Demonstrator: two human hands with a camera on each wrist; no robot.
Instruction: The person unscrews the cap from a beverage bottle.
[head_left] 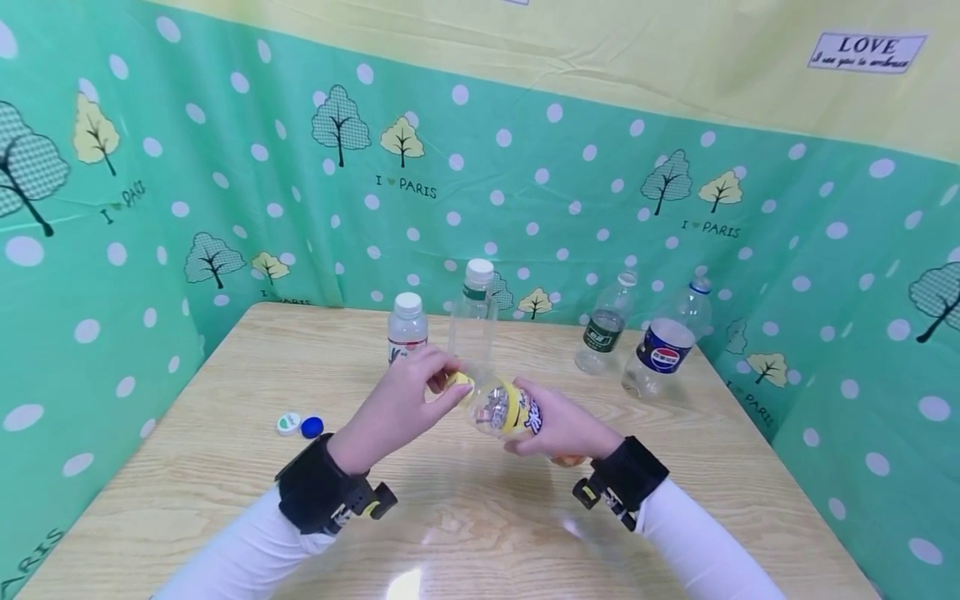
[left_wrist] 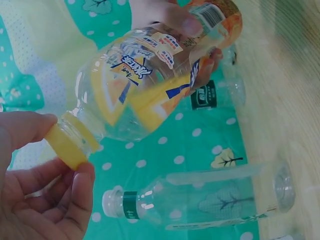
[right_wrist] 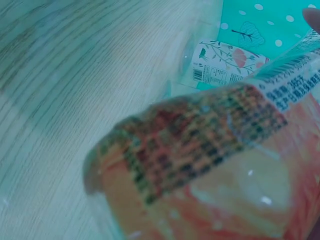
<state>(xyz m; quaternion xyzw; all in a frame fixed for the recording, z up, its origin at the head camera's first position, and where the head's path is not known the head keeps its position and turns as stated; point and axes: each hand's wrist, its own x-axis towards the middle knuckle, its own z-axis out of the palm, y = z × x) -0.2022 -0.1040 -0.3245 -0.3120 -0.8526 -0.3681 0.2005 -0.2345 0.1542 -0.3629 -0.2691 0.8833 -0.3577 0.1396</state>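
My left hand (head_left: 405, 402) pinches a yellow bottle cap (left_wrist: 66, 146) between thumb and fingers at the mouth of a clear drink bottle (left_wrist: 135, 80). Bare screw thread shows between the cap and the yellow ring on the neck; whether they still touch, I cannot tell. Around the labelled body of this bottle curls my right hand (head_left: 564, 421), holding it tilted above the table with the neck toward my left hand. The label is yellow and orange. Close up in the right wrist view, the orange lower part of the bottle (right_wrist: 235, 165) hides most of that hand.
Behind my hands stand a tall clear bottle (head_left: 472, 329) and a shorter bottle (head_left: 407, 327), both white-capped. A green-labelled bottle (head_left: 602, 332) and a Pepsi bottle (head_left: 666, 348) stand back right. A white cap (head_left: 288, 423) and a blue cap (head_left: 312, 427) lie on the left.
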